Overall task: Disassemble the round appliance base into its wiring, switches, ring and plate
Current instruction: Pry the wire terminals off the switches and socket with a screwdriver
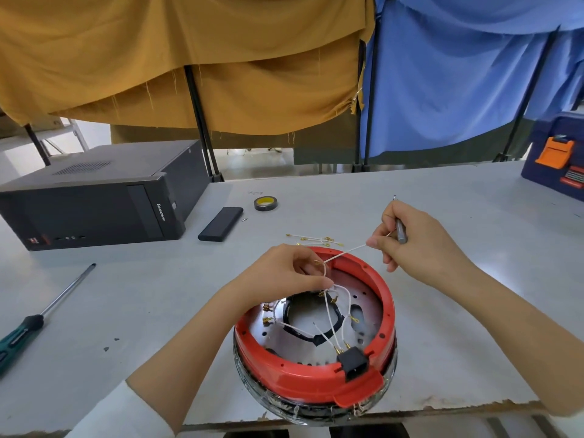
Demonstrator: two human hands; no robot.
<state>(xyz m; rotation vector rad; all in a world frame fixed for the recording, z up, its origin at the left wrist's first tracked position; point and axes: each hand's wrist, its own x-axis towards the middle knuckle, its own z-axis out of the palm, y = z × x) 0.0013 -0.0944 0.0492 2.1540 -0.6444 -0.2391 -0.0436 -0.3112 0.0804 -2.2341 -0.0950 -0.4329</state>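
Note:
The round appliance base lies upside down at the table's near edge, its red ring (387, 308) around a perforated metal plate (363, 301). White wires (325, 327) with brass terminals run inside to a black socket (354, 363) on the near rim. My left hand (284, 273) pinches a bunch of the wires above the far rim. My right hand (417, 245) pulls one white wire (344, 252) taut up and to the right, and also holds a thin grey tool (400, 230). Several loose wires (313, 239) lie on the table behind the base.
A green-handled screwdriver (34, 320) lies at the left. A black computer case (94, 197) stands at the back left, with a flat black block (221, 223) and a tape roll (264, 203) beside it. A blue toolbox (556, 153) sits at the far right.

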